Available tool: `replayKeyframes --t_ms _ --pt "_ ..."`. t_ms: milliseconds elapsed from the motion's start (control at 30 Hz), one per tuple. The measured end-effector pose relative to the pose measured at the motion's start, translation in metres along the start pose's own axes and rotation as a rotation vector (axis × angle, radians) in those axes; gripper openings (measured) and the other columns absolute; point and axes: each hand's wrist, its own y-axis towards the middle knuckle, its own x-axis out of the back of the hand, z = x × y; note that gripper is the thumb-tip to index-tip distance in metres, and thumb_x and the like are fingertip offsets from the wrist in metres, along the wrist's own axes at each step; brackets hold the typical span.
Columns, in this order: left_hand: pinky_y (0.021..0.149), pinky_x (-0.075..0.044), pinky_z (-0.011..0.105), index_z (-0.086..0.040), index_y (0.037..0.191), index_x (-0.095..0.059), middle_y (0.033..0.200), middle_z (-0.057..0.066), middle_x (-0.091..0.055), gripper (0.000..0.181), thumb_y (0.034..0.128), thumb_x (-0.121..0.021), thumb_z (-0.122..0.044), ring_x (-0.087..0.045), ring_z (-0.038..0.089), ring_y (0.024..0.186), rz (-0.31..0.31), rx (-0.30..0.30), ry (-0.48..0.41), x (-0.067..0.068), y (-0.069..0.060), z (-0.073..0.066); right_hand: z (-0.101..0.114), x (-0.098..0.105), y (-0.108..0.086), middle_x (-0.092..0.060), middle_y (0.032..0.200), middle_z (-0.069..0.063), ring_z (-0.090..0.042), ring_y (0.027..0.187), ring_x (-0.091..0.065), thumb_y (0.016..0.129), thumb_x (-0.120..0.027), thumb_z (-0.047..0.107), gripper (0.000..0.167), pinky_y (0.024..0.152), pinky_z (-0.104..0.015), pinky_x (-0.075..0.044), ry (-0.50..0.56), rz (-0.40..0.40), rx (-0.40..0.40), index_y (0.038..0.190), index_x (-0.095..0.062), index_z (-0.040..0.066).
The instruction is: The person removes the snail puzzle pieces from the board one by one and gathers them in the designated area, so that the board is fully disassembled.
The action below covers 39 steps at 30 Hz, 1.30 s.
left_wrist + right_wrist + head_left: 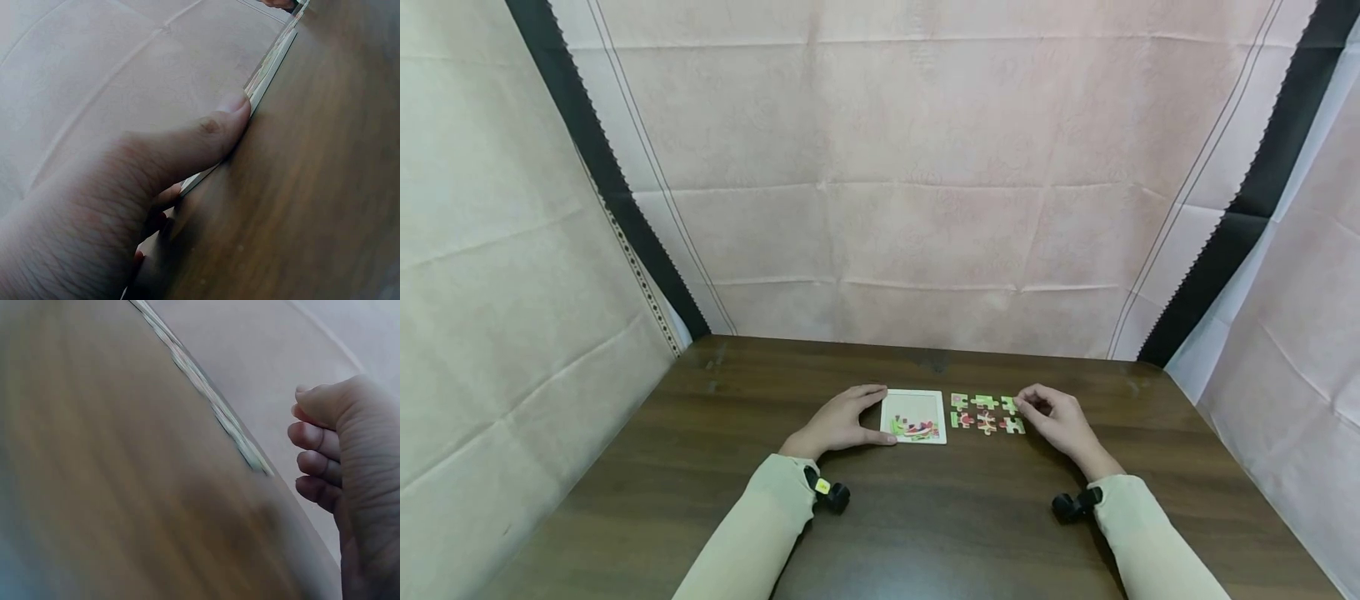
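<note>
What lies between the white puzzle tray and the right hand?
The head view shows two rows of jigsaw pieces lying on the wooden table.

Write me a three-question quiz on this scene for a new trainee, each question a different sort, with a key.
1. Short answer: Which half of the white-framed jigsaw tray, near or far, shows the coloured jigsaw section?
2. Fill the gap: From the person's viewpoint, the loose jigsaw pieces lie in two rows to the tray's ____.
3. True or false: The right hand is holding the tray.

Key:
1. The near half.
2. Right.
3. False; the left hand holds it, while the right hand is by the loose pieces.
</note>
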Motion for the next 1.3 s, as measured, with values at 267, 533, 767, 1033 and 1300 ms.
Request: replayKeyframes --t_ms 267,533,767,1033,1300 --pt "0.114 -0.033 0.046 -0.021 0.157 -0.039 0.159 -0.007 -0.036 0.107 0.0732 -0.065 -0.083 -0.032 0.020 0.146 -0.008 -0.002 0.007 -0.001 0.000 0.003 0.037 -0.048 0.012 -0.071 0.086 0.003 -0.010 0.070 -0.063 0.096 -0.071 0.017 0.004 0.059 -0.027 -0.052 0.130 0.089 0.140 0.098 -0.073 0.014" --pt "0.114 -0.034 0.047 -0.020 0.156 -0.040 0.159 -0.007 -0.036 0.106 0.0745 -0.064 -0.082 -0.033 0.020 0.146 -0.011 -0.014 -0.005 0.001 0.002 -0.001 0.082 -0.102 0.040 -0.062 0.090 0.014 -0.005 0.080 -0.056 0.097 -0.071 0.023 0.004 0.070 -0.030 -0.052 0.034 0.218 0.359 0.100 -0.070 0.023" --pt "0.113 -0.036 0.048 -0.021 0.157 -0.039 0.159 -0.007 -0.036 0.107 0.0743 -0.061 -0.085 -0.034 0.021 0.145 -0.004 -0.026 -0.006 -0.002 0.001 -0.001 0.102 -0.128 0.049 -0.062 0.093 0.008 -0.010 0.084 -0.052 0.095 -0.073 0.027 0.012 0.071 -0.030 -0.049 -0.078 0.300 0.381 0.102 -0.069 0.018" --pt "0.114 -0.034 0.047 -0.019 0.156 -0.040 0.158 -0.006 -0.037 0.105 0.0751 -0.063 -0.083 -0.034 0.020 0.145 -0.007 -0.020 -0.006 0.000 0.000 -0.001 0.103 -0.129 0.045 -0.063 0.110 0.004 -0.014 0.094 -0.049 0.094 -0.073 0.037 0.028 0.082 -0.037 -0.047 -0.197 0.376 0.327 0.113 -0.070 0.016" --pt "0.113 -0.035 0.047 -0.019 0.156 -0.040 0.158 -0.006 -0.037 0.106 0.0749 -0.061 -0.084 -0.034 0.020 0.145 -0.006 -0.019 -0.004 0.000 0.001 0.001 0.104 -0.129 0.047 -0.062 0.112 0.003 -0.015 0.096 -0.048 0.095 -0.072 0.036 0.028 0.083 -0.038 -0.046 -0.198 0.404 0.314 0.114 -0.070 0.015"
